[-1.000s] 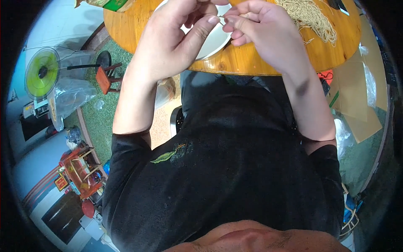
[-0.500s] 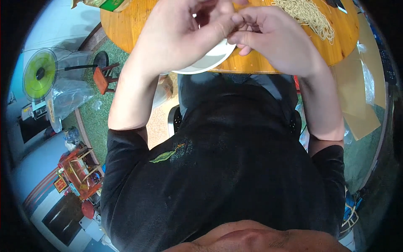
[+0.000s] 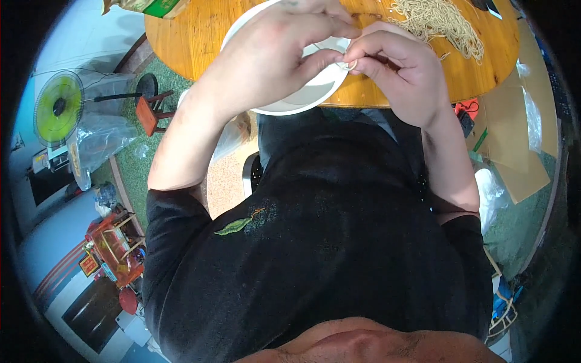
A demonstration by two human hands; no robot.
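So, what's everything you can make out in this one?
table: one, orange-brown wood, top centre
bowl: one, white, at the table's near edge
strand pile: one, beige, right side of the table
strand loop: one, pale, over the bowl's right rim
bag: one, green and tan, top left
fan: one, green blades, far left
stool: one, red-orange, left
shelf: one, red, lower left
cardboard: count unclear, brown, right
shirt: one, black, centre
left hand: one, bare, above the bowl
right hand: one, bare, pinching the strand loop
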